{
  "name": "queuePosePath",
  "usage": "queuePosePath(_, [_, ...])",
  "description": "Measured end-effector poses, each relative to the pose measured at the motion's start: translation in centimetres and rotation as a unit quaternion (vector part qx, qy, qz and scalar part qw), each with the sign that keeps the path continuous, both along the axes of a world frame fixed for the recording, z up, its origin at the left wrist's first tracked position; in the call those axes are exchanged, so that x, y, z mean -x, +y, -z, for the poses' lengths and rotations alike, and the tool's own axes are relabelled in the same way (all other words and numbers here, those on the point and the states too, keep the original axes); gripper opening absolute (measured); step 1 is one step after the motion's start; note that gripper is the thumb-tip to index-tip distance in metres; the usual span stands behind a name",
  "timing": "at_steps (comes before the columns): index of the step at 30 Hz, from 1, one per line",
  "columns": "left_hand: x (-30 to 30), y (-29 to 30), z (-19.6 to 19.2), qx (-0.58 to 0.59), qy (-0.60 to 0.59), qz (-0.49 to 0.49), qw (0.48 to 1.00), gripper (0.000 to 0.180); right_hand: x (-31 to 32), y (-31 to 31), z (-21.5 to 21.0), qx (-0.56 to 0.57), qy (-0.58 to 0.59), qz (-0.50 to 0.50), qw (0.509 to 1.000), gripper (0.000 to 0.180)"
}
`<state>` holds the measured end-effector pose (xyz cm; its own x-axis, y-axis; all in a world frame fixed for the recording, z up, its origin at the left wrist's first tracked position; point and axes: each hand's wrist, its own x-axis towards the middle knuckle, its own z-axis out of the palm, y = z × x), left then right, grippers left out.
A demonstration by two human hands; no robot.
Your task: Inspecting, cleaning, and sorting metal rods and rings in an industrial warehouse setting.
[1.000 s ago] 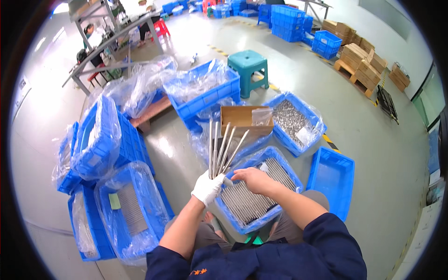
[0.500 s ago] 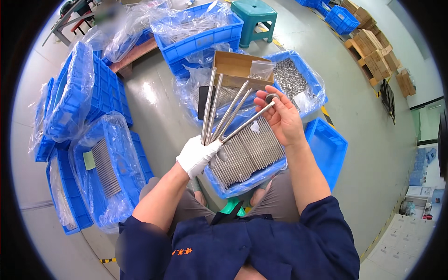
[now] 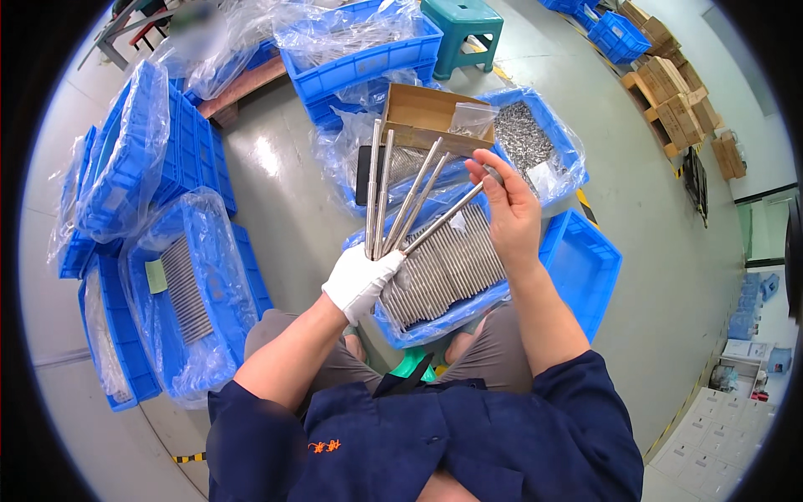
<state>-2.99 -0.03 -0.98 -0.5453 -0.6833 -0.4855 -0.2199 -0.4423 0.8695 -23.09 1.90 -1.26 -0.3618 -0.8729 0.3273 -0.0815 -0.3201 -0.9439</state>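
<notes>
My left hand, in a white glove, grips the lower ends of several long metal rods that fan upward. My bare right hand pinches the top end of the rightmost rod, with a small dark piece at its fingertips. Under both hands, on my lap, sits a blue crate lined with clear plastic and filled with a row of the same rods.
Beyond lie a brown cardboard box, a blue bin of small metal parts and an empty blue bin at right. Plastic-wrapped blue crates stack at left. A teal stool stands farther off.
The view has tilted down and closer. My right hand rose from the crate to the tip of the rightmost rod and holds it there; my left hand keeps the fanned rods.
</notes>
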Motion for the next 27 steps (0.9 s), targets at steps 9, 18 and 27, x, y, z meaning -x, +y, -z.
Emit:
queuePosePath(9, [0.0,-0.4,1.3,-0.003,0.021,-0.032,0.999,0.031,-3.1,0.7,1.9,-0.075,0.06,-0.114,0.989,0.029])
queuePosePath(18, [-1.2,-1.4,0.5,-0.04,-0.004,0.053,0.998,0.023,6.0,0.2,-1.8,-0.123,-0.219,-0.133,0.959,0.031])
queuePosePath(27, [-1.4,-1.0,-0.1,-0.065,-0.006,0.11,0.992,0.025,4.6,-0.4,0.6,-0.147,-0.329,-0.288,0.887,0.032])
